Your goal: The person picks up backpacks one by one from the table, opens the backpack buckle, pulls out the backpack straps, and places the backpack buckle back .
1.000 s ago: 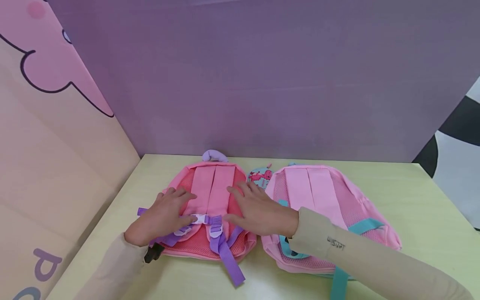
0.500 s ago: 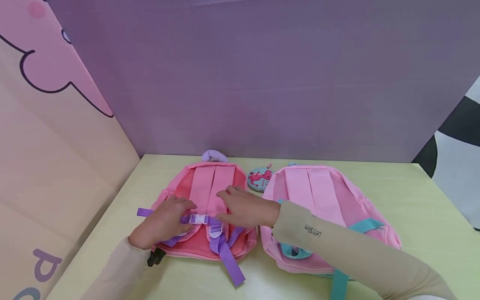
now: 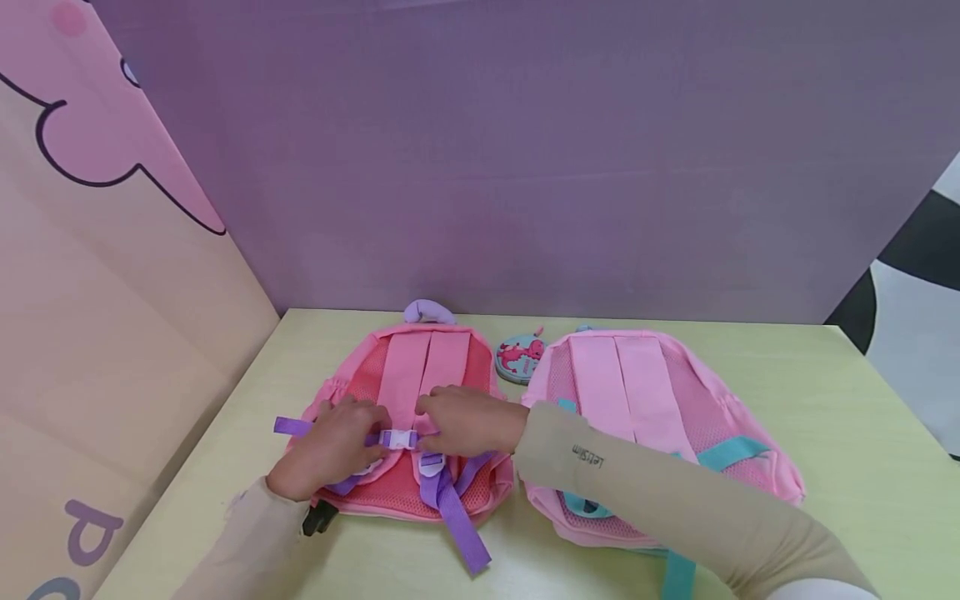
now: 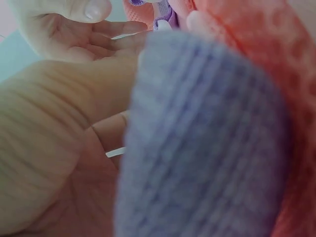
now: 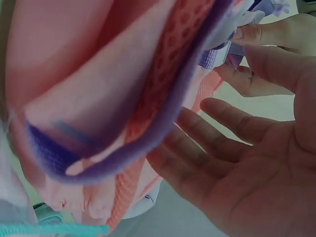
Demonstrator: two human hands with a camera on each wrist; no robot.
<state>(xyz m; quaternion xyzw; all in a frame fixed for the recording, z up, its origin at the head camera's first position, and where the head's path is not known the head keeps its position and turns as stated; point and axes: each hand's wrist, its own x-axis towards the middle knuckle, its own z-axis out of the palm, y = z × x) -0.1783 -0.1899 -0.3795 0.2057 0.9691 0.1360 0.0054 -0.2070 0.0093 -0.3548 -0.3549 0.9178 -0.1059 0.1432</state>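
A coral-pink backpack [image 3: 405, 367] lies with its straps up. A white buckle [image 3: 399, 439] joins two purple straps [image 3: 459, 521] across it. In the head view my left hand [image 3: 333, 446] is just left of the buckle, its thumb and fingers apart on either side of the strap. My right hand [image 3: 468, 423] is at the buckle's right, fingertips toward it. The right wrist view shows the right hand [image 5: 266, 163] with palm up and fingers extended, holding nothing. In the left wrist view a blurred strap [image 4: 202, 138] hides the left fingertips.
A lighter pink backpack [image 3: 652, 375] with teal straps [image 3: 731, 452] lies on the right, under the right forearm. Between the bags sits a round teal pouch [image 3: 519, 358]. Purple and printed panels [image 3: 525, 167] stand around the pale table [image 3: 825, 417].
My right hand has moved left and down toward the buckle. The left hand has shifted slightly right and down, closer to the buckle. Both backpacks have stayed in place.
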